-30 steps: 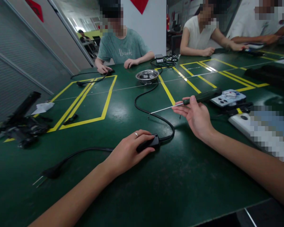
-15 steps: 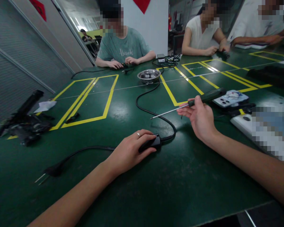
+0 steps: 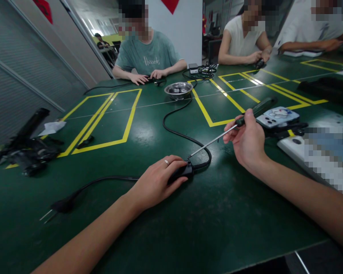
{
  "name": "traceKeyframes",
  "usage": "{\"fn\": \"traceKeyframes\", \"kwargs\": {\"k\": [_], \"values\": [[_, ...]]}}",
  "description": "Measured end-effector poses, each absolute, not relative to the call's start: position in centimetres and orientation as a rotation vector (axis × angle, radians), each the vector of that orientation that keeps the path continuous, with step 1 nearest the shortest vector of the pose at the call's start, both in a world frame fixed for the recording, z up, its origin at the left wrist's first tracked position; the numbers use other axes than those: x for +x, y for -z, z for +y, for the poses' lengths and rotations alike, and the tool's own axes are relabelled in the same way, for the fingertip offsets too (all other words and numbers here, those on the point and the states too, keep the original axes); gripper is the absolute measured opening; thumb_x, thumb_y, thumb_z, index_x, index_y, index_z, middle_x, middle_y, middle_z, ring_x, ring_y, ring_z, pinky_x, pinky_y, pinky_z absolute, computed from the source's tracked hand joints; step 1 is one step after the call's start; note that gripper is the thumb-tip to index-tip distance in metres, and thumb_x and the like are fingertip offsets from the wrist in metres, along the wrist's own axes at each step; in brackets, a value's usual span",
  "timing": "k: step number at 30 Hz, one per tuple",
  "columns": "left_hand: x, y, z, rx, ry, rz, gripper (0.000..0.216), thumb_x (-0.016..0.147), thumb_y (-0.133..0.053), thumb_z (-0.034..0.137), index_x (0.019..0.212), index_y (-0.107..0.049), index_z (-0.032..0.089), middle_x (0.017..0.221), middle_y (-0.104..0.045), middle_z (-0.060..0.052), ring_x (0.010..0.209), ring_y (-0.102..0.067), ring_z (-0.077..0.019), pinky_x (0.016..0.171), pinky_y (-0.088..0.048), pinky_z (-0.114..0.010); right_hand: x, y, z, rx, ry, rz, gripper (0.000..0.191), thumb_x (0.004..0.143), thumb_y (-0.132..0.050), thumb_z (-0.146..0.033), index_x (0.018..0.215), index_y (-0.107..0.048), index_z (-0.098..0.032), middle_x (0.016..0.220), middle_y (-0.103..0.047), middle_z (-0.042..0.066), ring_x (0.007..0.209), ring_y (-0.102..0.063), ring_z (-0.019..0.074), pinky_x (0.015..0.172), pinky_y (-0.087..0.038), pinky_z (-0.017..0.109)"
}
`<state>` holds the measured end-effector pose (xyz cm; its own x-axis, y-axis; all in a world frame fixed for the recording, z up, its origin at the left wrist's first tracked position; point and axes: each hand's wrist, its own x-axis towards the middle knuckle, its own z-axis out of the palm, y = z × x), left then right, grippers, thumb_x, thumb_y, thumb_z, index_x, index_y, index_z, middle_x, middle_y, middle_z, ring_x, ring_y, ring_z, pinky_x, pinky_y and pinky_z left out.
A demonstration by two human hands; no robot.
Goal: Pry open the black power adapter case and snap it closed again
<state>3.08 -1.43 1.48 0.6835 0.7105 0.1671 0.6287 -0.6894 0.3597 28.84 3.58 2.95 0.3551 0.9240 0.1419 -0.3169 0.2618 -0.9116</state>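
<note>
My left hand [image 3: 157, 182] lies over a small black box [image 3: 183, 172] set in a black power cord [image 3: 177, 133], pressing it to the green table [image 3: 188, 228]. A ring shows on one finger. My right hand [image 3: 247, 142] grips a long screwdriver [image 3: 237, 123] by its dark green handle. The thin metal shaft slants down to the left, with its tip right at the end of the black box. The cord runs left to a two-pin plug [image 3: 60, 207] and curves away toward a metal bowl [image 3: 178, 90].
Yellow tape rectangles mark the table. A heap of black parts [image 3: 25, 152] lies at the left edge. A phone [image 3: 277, 116] and a white device [image 3: 300, 146] lie to the right. Three other people sit across the table, handling small black items.
My right hand tilted the screwdriver and brought its tip down from mid-air to the end of the black box. My left hand stayed on the box.
</note>
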Motion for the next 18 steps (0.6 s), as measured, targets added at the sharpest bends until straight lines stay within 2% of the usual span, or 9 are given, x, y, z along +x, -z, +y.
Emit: {"fn": "traceKeyframes", "kwargs": {"k": [10, 18], "values": [[2.99, -1.52, -1.54, 2.622, -0.411, 1.067, 0.035, 0.094, -0.05, 0.034, 0.127, -0.047, 0.021, 0.127, -0.053, -0.01, 0.112, -0.055, -0.0214, 0.096, -0.049, -0.04, 28.85, -3.03, 3.56, -0.906, -1.043, -0.77, 0.033, 0.084, -0.054, -0.054, 0.077, -0.047, -0.022, 0.058, -0.061, -0.002, 0.039, -0.055, 0.0121, 0.037, -0.041, 0.025], [2.85, -1.26, -1.48, 2.642, -0.406, 1.068, 0.036, 0.094, -0.051, 0.034, 0.127, -0.045, 0.021, 0.127, -0.053, -0.008, 0.112, -0.055, -0.0203, 0.097, -0.048, -0.04, 28.76, -2.98, 3.68, -0.911, -1.053, -0.744, 0.033, 0.083, -0.055, -0.054, 0.076, -0.047, -0.023, 0.055, -0.061, -0.003, 0.037, -0.055, 0.0118, 0.035, -0.042, 0.024]]}}
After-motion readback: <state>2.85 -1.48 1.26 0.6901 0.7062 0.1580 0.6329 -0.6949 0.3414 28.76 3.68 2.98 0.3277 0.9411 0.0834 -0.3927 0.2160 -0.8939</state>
